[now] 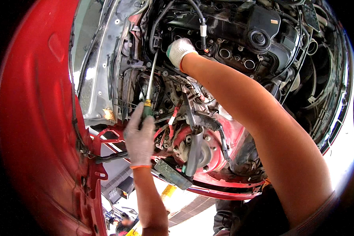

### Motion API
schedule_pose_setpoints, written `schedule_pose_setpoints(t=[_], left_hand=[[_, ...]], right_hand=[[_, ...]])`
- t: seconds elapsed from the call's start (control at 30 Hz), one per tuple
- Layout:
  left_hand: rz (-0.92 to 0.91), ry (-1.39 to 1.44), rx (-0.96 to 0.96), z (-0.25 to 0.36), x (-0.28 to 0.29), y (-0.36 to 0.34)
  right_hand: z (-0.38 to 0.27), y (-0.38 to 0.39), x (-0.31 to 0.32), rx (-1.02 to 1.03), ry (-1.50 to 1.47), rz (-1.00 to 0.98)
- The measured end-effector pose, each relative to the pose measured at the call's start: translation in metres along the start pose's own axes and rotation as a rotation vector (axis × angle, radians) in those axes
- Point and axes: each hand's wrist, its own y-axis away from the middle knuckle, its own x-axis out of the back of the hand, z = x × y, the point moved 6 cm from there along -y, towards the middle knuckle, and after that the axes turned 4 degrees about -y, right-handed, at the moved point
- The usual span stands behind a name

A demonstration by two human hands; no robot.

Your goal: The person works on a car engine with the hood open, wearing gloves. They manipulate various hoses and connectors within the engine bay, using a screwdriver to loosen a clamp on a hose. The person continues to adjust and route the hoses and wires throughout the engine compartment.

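In a pale glove with an orange cuff, my left hand (pixel 140 141) grips the green handle of a long screwdriver (pixel 151 80). The screwdriver's metal shaft points away from me, its far end among the hoses and parts left of the engine (pixel 228 35). My right hand (pixel 179 50), in a white knitted glove, is closed at the near left edge of the engine, beside that far end. The right fingers are partly hidden, and what they hold cannot be made out. A black corrugated hose (pixel 155 33) rises just left of the right hand.
A red body panel (pixel 39 118) fills the left side. Nearer me are a grey tube (pixel 194 151), a flat dark rectangular object (pixel 173 174) and a round wheel hub (pixel 202 153). Black cables (pixel 220 135) curve past the hub. A person (pixel 125 224) is far off at the lower left.
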Motion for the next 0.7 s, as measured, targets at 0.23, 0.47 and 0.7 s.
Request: schedule_pose_setpoints(t=[0.23,0.47,0.7], left_hand=[[-0.151,0.02,0.054,0.021,0.042,-0.057],[-0.306,-0.096,-0.031,0.044,0.031,-0.126],[-0.402,-0.107,-0.012,0.067,-0.012,-0.172]], right_hand=[[0.003,0.009,0.012,0.021,-0.012,-0.027],[0.009,0.011,0.01,-0.04,0.01,-0.17],[0.014,0.021,0.011,-0.193,-0.08,0.085]])
